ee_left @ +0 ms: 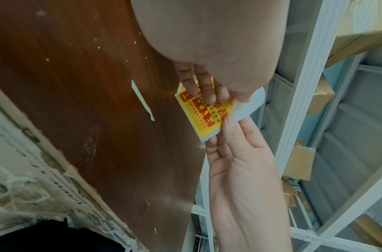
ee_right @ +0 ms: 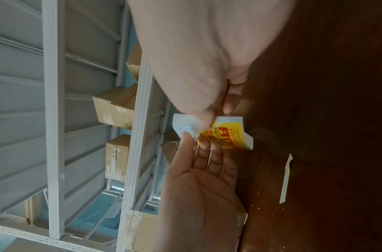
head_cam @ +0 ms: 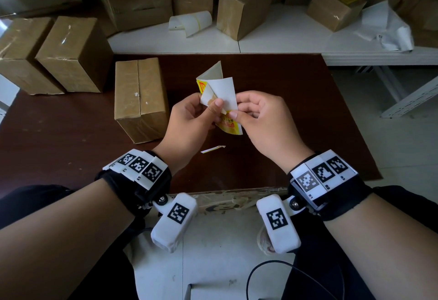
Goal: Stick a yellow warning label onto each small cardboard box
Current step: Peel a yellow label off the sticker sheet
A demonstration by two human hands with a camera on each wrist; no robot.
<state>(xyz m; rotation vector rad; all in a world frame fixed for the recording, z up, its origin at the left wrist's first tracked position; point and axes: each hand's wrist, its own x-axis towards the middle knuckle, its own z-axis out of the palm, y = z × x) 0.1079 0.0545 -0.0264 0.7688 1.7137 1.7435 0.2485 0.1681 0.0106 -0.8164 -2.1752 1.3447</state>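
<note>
At frame centre, left hand [head_cam: 189, 119] and right hand [head_cam: 263, 119] both pinch the yellow warning label [head_cam: 228, 124] and its white backing [head_cam: 226, 93], held together above the brown table [head_cam: 71, 138]; the nearest small cardboard box [head_cam: 139, 98] lies left of centre, unlabelled on the faces shown. Risks, as judged: the peeled corner may curl and stick to itself or to a fingertip; a hurried pull may tear it.

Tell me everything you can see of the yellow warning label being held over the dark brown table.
The yellow warning label is a glossy sticker with red panels and Chinese characters, on white backing paper that curls up away from it. It hangs above the dark brown table, touching no box. The left hand and right hand both pinch it between thumb and fingertips.
</note>
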